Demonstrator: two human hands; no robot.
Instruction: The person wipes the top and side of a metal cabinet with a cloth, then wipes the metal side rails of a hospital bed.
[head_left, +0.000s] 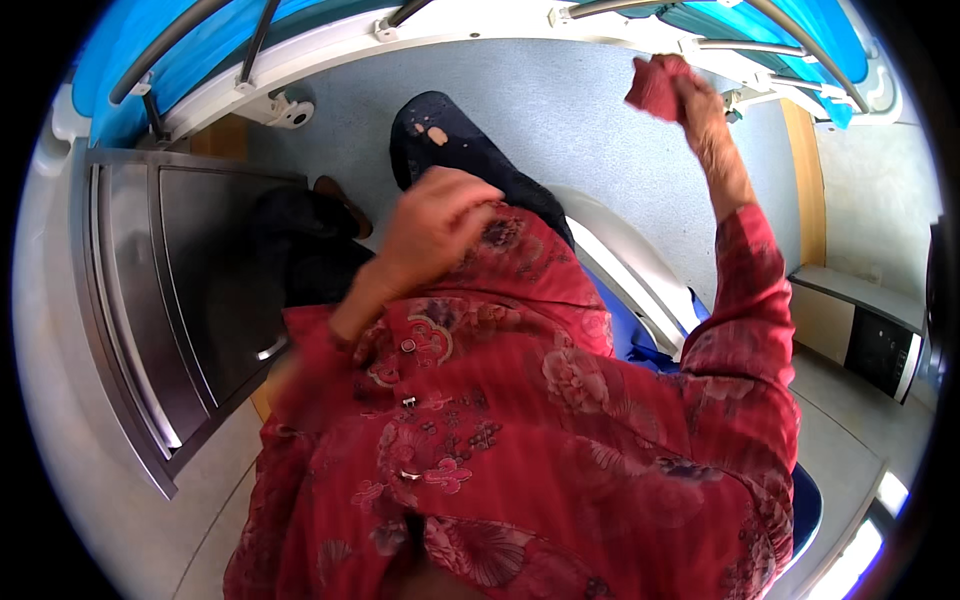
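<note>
My left hand (442, 217) is blurred, its fingers curled over the lap at the edge of my red floral shirt (525, 315). Whether it grips the fabric cannot be told. My right hand (701, 105) is stretched out to the upper right and is shut on a crumpled red cloth (656, 88), close to the rail side of a bed. My knee in dark trousers (465, 142), with pale patches on it, lies between the two hands. The other leg and a brown shoe (341, 202) show at the left.
A white bed frame (480, 31) with metal rails and blue covering curves across the top; a caster (296, 112) is beneath it. A dark metal cabinet (217, 262) stands left. A white curved frame with blue parts (622, 240) lies beside my lap. A low unit with a black panel (877, 341) stands right.
</note>
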